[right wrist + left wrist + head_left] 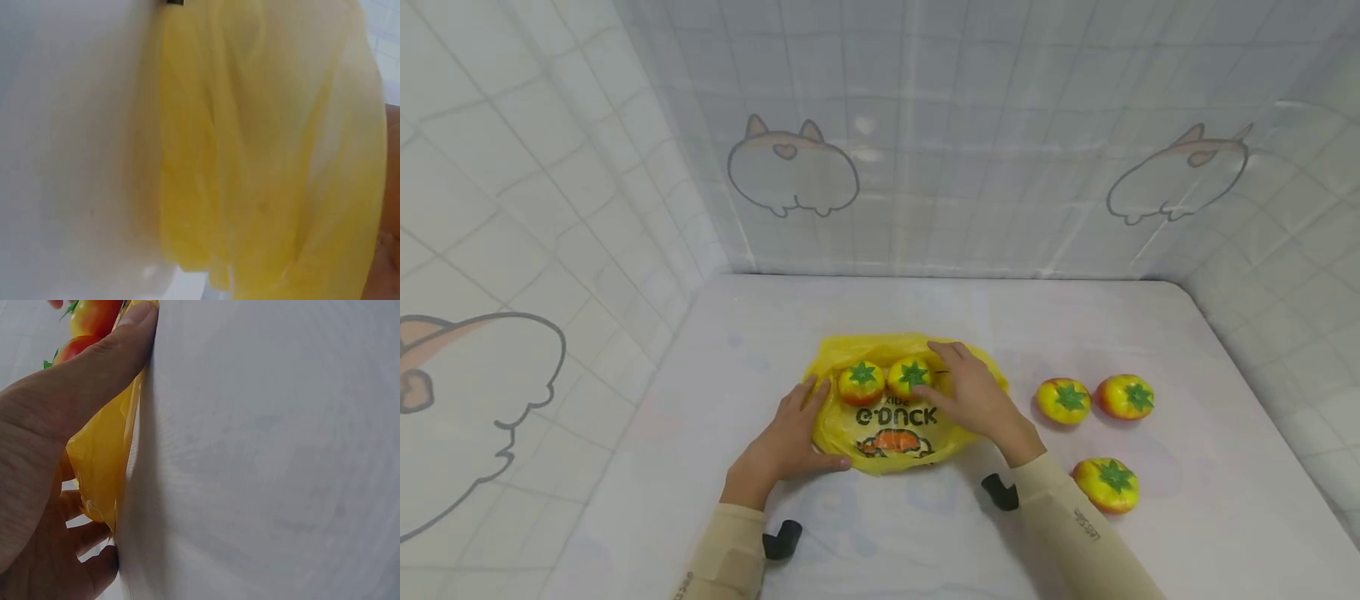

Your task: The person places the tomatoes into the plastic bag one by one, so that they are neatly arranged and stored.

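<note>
A yellow plastic bag with dark lettering lies on the table, and two red-yellow fruits with green leaf tops, a left one and a right one, sit on or in it. The left hand rests at the bag's left edge, fingers spread; in the left wrist view its thumb lies along the yellow bag. The right hand reaches over the bag's right side, its thumb at the right fruit. In the right wrist view the yellow bag hides most of that hand.
Three similar fruits lie on the table to the right: two side by side and one nearer. Black pieces stick out beside the left wrist and right wrist. Tile-patterned sheets stand behind and at the sides.
</note>
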Demonstrator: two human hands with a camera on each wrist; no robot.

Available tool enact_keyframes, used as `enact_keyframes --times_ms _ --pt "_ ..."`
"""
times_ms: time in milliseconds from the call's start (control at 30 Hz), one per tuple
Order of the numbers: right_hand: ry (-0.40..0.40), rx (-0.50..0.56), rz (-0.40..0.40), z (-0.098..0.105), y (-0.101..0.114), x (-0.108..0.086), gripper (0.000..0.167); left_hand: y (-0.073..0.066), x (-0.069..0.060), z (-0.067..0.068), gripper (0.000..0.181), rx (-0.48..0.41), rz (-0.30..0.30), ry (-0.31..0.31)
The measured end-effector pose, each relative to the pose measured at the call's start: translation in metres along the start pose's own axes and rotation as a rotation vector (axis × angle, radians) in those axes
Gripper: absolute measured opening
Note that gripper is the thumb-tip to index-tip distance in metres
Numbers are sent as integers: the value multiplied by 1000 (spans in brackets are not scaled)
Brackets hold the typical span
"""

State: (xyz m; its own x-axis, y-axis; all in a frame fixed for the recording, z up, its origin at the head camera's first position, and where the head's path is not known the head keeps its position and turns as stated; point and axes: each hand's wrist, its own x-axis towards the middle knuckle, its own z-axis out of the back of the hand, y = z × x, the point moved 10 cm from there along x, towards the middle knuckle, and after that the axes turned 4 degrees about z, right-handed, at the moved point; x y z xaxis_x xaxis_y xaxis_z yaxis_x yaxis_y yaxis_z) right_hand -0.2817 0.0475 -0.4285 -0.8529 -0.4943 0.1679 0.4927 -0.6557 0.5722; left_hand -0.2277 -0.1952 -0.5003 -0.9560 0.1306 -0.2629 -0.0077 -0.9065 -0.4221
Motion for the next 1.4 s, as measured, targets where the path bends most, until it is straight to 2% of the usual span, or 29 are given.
enact_keyframes --times_ms 400,867,1100,1400 --pt "-62 34 16 23 0 -6 73 -2 -1 2 130 -12 2 6" --pt "-117 -41 38 42 7 -17 75 -1 0 0 130 -6 -1 -2" --pt "-155 -93 45 58 7 -25 78 1 2 -2 131 0 -1 3" --pt "-205 -95 63 74 6 -35 79 0 1 0 131 5 2 14"
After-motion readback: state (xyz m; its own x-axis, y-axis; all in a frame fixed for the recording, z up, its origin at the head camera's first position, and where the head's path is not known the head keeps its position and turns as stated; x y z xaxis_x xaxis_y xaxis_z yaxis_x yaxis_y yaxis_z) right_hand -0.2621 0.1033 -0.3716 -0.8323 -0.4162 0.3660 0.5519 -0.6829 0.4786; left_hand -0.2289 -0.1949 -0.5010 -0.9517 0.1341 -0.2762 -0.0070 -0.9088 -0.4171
